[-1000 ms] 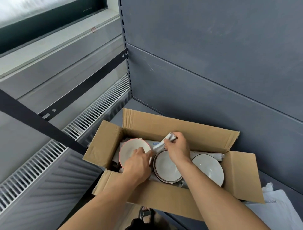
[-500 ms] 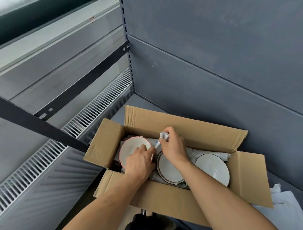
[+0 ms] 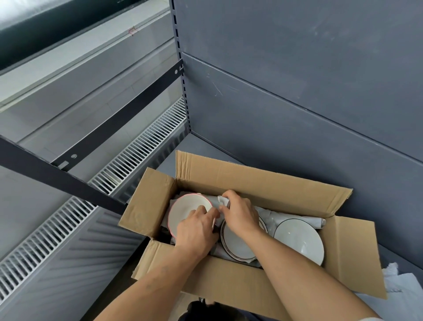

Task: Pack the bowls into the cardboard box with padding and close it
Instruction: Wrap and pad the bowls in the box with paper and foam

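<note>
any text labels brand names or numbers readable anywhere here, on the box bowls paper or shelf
None can be read.
cardboard box: plain brown flaps, no print showing.
Three bowls: white with coloured rims, no marks visible.
padding paper: no print showing.
Small red mark on the ledge: too small and blurred to read.
Faint marks on the dark strip at the top edge: too small to read.

We note a grey back panel (image 3: 297, 91) as landmark. Left of it, a slotted upright (image 3: 180, 68); from that a dark crossbar (image 3: 114, 119) runs down-left. Below the crossbar, a white floor grille (image 3: 57, 226). Upper left, a window sill (image 3: 80, 57).
</note>
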The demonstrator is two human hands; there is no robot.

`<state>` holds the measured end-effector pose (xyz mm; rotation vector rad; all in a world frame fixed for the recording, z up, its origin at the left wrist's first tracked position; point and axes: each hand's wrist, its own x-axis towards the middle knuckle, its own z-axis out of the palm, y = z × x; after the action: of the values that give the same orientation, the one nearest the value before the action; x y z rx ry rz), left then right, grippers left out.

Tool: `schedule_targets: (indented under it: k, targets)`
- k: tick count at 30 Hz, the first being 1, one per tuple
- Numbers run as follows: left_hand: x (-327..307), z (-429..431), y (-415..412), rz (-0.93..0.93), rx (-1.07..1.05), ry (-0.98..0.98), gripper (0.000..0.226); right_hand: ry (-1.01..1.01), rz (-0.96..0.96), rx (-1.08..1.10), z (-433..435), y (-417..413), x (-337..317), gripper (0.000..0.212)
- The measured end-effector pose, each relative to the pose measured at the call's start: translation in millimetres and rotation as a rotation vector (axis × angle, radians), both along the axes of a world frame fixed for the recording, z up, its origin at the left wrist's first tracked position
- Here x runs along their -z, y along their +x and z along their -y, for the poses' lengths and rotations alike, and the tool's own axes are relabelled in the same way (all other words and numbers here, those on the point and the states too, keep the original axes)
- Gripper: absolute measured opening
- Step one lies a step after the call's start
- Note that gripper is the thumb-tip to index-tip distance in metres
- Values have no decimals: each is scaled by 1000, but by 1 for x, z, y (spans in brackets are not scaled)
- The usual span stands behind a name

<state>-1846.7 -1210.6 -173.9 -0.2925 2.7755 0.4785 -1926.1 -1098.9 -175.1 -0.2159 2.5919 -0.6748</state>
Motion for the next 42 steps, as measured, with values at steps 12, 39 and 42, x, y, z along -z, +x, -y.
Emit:
schedule_targets:
  k: [12,39,42]
  targets:
    - [1,-1,-2,5,22,-21,42,98,29,-64,4,-13,4,20]
    - [7,-3,-2,-17,2,-22,47,206,284,-254,7,-31,4,37]
    - [7,-2,-2,-11,9,9,49,216,282,-261,8,-31,5,34]
